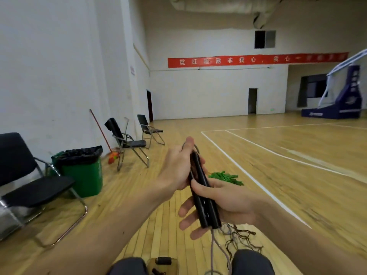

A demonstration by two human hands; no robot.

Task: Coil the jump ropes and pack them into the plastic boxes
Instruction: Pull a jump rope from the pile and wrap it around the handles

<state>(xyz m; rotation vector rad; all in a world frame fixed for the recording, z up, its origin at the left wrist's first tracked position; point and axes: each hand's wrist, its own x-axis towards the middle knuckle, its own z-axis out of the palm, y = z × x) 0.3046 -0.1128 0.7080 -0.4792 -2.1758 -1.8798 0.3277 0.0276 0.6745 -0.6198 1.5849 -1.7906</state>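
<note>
Two black handles [205,197] lie paired, clasped in my right hand [228,203] — my left hand [176,169] grips their far end, apparently steadying them so the loose rope [212,251] trailing to the near floor can be coiled.

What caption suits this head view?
Left hand and right hand grip paired black handles, cord trailing toward the gym floor.

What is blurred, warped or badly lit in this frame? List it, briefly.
Head view: the jump rope handles, gripped by the left hand and right hand, are fairly sharp; the near chair at the left edge is smeared; the banner blurs out at its right end; wide-angle warp tilts the walls and bends the floorboards; light is dim and even, with no hard shadows or glare.
</note>
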